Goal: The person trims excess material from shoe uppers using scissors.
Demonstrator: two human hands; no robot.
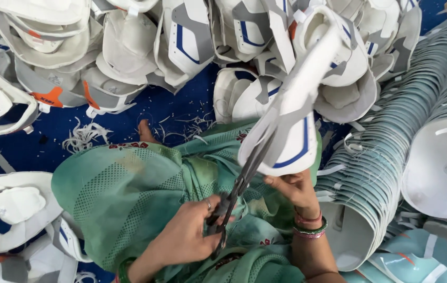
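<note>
Scissors of dark metal (242, 181), long-bladed, sit in my left hand (187, 236), whose grip is clenched through the handles; the blades run up and right against the lower edge of a white padded shoe upper with a blue curved stripe (289, 133). My right hand (297, 188) is grasping that upper from beneath, fingers pinched on its bottom rim, and holds it raised above my lap. Green patterned cloth (129, 199) covers my knees directly under both hands.

Crowding the far side I see a heap of white, grey and blue shoe uppers (192, 36), which the lifted piece overlaps at its top end. To my right a long curved stack of pale grey-green flat cut pieces (391, 147) lies just beside the right wrist, with its green and red bangles (310, 228). More white uppers (13, 209) lie at my left knee; some at upper left carry orange tabs (48, 98).

Open room is small: only a patch of blue floor (171, 107) ahead of my knees, strewn with white trimmings (82, 137).
</note>
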